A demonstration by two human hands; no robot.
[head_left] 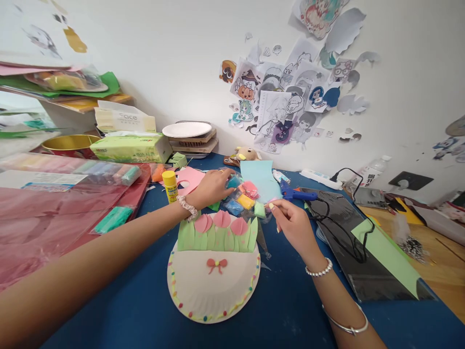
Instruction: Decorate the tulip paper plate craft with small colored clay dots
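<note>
A white paper plate point(207, 291) with coloured dots along its rim and a red bow point(217, 264) lies on the blue table. Green paper leaves and pink paper tulips point(221, 219) stand along its top edge. Behind the tulips, my left hand point(217, 186) reaches over small bags of coloured clay, fingers bent, by a blue one; what its fingertips hold, if anything, is hidden. My right hand point(288, 218) is pinched at the right end of the clay bags, beside a light green piece point(259, 209); what is between its fingertips is too small to make out.
A yellow glue stick point(170, 186) stands left of the bags. A blue glue gun point(300, 195) with a black cord lies to the right, by a dark sheet point(348, 247). Tissue packs point(132, 148) and a red clay box point(69, 203) are at the left.
</note>
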